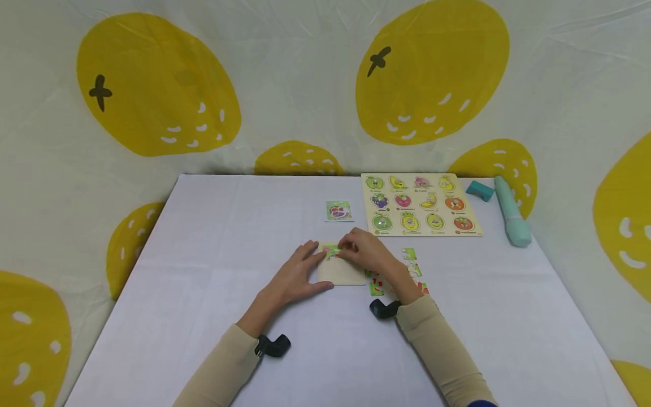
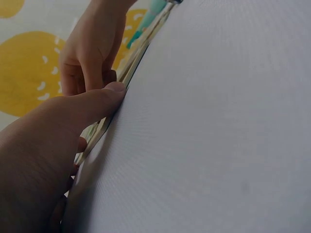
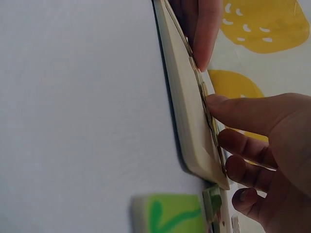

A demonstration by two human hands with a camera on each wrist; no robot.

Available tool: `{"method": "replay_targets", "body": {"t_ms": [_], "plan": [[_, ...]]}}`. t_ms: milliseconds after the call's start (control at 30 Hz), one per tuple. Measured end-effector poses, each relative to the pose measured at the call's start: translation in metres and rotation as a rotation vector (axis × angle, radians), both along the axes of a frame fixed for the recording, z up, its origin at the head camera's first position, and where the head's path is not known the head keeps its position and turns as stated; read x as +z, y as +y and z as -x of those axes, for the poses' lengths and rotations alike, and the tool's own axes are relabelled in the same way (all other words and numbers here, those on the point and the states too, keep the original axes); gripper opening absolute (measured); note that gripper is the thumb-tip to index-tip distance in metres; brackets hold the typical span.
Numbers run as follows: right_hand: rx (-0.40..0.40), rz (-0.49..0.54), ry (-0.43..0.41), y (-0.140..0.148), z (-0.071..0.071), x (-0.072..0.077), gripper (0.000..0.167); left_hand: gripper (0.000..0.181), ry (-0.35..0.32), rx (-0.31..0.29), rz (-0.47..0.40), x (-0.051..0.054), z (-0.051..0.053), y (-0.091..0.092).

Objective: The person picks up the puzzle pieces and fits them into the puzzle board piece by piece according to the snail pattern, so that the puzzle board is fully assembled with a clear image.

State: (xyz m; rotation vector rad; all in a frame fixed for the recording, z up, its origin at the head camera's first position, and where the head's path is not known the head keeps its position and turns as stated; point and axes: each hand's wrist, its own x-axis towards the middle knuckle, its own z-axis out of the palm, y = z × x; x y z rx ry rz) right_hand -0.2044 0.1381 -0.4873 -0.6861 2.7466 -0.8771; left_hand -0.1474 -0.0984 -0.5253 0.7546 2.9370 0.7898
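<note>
A small pale wooden puzzle tray (image 1: 342, 275) lies flat on the table in the head view, with a few colourful puzzle pieces (image 1: 331, 252) along its far edge. My left hand (image 1: 295, 277) rests at the tray's left side, fingers spread and fairly straight, the thumb near its front edge. From the right, my right hand (image 1: 370, 250) reaches over the tray and pinches a puzzle piece, mostly hidden by the fingers. In the right wrist view, the right thumb (image 3: 218, 103) touches a thin piece (image 3: 209, 114) at the tray's surface.
Several loose puzzle pieces (image 1: 409, 254) lie right of the tray, partly under the right forearm. Behind stand a small fruit picture card (image 1: 339, 211) and a large fruit board (image 1: 417, 210). A teal block (image 1: 480, 191) and a teal bottle-shaped object (image 1: 511, 215) lie at the far right.
</note>
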Motion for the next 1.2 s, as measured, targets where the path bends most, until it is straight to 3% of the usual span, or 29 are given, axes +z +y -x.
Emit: {"method": "replay_targets", "body": {"t_ms": [300, 600, 933, 1200], "plan": [[0.006, -0.011, 0.034, -0.004, -0.001, -0.005, 0.017, 0.082, -0.003, 0.004, -0.011, -0.001, -0.001, -0.001], [-0.005, -0.004, 0.025, -0.005, -0.002, -0.004, 0.017, 0.081, 0.047, -0.028, -0.004, -0.001, 0.0, 0.0], [-0.003, -0.008, -0.005, -0.004, -0.001, -0.003, 0.019, 0.077, 0.113, -0.032, 0.103, -0.003, 0.0, 0.013], [0.031, -0.021, -0.056, 0.001, -0.001, 0.002, 0.026, 0.076, 0.107, -0.018, 0.129, -0.005, 0.0, 0.015]]}}
